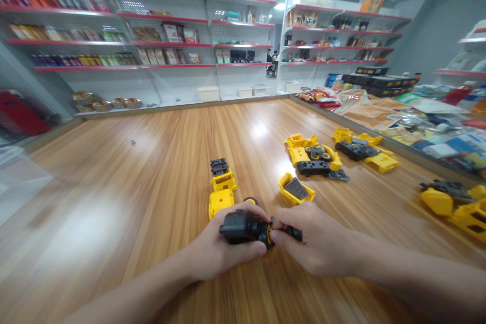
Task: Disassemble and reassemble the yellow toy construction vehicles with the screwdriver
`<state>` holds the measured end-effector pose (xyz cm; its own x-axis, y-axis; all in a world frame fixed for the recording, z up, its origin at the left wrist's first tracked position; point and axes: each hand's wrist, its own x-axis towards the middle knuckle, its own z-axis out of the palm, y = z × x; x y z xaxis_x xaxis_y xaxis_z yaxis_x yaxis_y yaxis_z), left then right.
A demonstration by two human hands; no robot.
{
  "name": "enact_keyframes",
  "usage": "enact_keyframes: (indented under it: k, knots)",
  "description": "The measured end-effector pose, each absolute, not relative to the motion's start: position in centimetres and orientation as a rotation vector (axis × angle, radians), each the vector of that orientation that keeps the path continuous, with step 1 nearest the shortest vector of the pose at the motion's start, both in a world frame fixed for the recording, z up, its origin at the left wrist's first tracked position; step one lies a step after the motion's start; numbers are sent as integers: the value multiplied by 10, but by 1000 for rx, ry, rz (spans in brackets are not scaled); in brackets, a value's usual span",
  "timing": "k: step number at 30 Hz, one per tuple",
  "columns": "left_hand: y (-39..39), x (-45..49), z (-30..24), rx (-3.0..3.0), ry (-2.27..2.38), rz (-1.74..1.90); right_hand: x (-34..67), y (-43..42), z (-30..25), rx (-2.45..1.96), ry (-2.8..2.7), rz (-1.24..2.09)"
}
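My left hand (pixel 210 255) is wrapped around a black toy truck chassis (pixel 237 227), low over the wooden table. A black wheel with a yellow hub (pixel 268 234) sits on its right end. Against this wheel, the fingers of my right hand (pixel 313 238) are pinched on a slim black piece (pixel 294 233), whose kind I cannot make out. Just beyond my left hand lie yellow toy truck body parts (pixel 221 201) and a black grooved part (pixel 219 166). Another wheel (pixel 250 201) shows partly behind the left fingers. A yellow dump bed (pixel 296 189) with a dark inside rests past my right hand.
Yellow and black toy parts lie in groups: one pile (pixel 313 154) at centre right, another (pixel 364 149) behind it, a third (pixel 455 205) at the right edge. A clear plastic bin (pixel 23 177) stands left. Packaged goods (pixel 379 111) cover the surface beyond the table's right rim.
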<state>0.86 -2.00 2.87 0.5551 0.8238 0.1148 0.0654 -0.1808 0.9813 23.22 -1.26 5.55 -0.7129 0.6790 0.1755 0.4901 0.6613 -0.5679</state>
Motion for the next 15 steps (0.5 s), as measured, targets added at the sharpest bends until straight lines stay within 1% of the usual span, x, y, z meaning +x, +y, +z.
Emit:
enact_keyframes:
  k: [15]
  knots:
    - [-20,9,29,1609,766,807,232,-13,55,-919,-2490,710]
